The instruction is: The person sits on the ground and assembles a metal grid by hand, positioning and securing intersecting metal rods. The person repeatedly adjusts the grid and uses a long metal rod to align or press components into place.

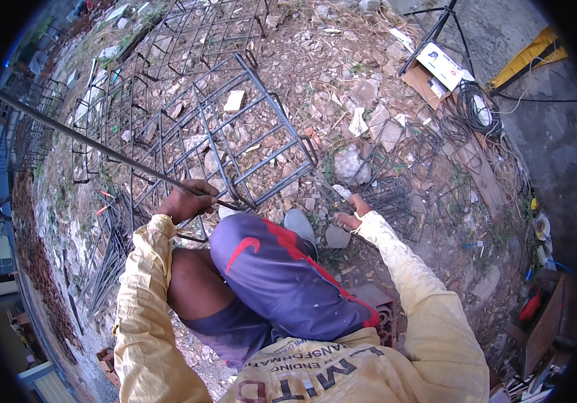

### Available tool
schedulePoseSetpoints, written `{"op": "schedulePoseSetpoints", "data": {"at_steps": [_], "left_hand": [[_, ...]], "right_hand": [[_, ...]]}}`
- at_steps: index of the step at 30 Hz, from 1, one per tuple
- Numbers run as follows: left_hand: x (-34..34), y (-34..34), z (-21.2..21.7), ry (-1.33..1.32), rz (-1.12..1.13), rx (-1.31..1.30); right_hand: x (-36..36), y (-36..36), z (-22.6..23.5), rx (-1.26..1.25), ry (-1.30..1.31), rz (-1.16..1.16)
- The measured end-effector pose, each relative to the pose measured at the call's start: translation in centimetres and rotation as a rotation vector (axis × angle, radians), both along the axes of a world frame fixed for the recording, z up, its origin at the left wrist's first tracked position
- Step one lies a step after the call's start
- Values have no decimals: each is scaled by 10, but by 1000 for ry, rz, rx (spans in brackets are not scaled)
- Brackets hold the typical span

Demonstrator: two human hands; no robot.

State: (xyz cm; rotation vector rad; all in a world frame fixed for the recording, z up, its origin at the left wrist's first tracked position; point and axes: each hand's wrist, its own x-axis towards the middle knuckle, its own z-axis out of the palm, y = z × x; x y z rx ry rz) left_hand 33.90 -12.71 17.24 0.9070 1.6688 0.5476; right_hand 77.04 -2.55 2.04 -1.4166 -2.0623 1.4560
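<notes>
My left hand [191,200] is closed around a long dark steel bar [100,143], which slopes up to the far left. Just beyond that hand lies a welded or tied steel bar cage [276,107], its near end close to my knees. My right hand [355,211] is in front of my right knee, thumb and a finger apart. A pale strip [342,191] shows at the finger's tip; whether it is a wrapping or a held piece, I cannot make out. A grey stone [351,166] lies just past it.
More steel cages [201,27] lie at the far left over rubble. Loose bars [110,252] are heaped left of my legs. Tangled thin wire [392,198] sits beside my right hand. A white carton [439,66] and coiled cable [473,107] stand far right.
</notes>
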Motion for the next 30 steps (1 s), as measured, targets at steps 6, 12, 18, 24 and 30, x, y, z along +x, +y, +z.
{"op": "schedulePoseSetpoints", "data": {"at_steps": [6,12,18,24,30], "left_hand": [[-1,0,-9,10,-11,25],[-2,-2,-27,-9,-40,59],[10,-9,-46,84,-64,43],[18,-17,-64,157,-139,64],[40,-16,-84,274,-137,16]], "right_hand": [[-6,-11,-17,67,-188,-86],[-4,-5,-22,-1072,241,-249],[6,-10,-47,-1332,367,-191],[-9,-49,-92,-1260,669,-227],[-16,-35,-139,-813,299,-267]]}}
